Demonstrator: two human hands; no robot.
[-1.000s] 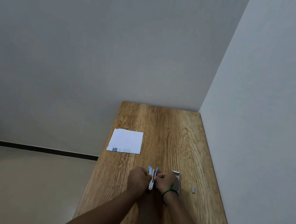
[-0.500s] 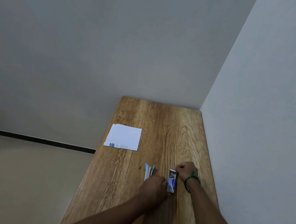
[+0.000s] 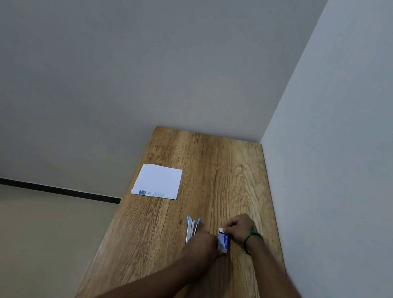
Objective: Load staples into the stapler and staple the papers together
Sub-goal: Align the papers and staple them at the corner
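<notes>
The blue and white stapler lies opened out flat on the wooden table, its near end under my left hand. Just right of it sits a small blue and white staple box. My left hand touches the box's near left side, fingers curled. My right hand, with a green band at the wrist, pinches the box's far end. The white papers lie at the table's left edge, farther away.
A grey wall runs close along the table's right side and another stands behind its far end. The table's left edge drops off to a beige floor.
One second ago both hands held the stapler together. Since then the stapler was laid down opened, and both hands moved right onto the staple box.
</notes>
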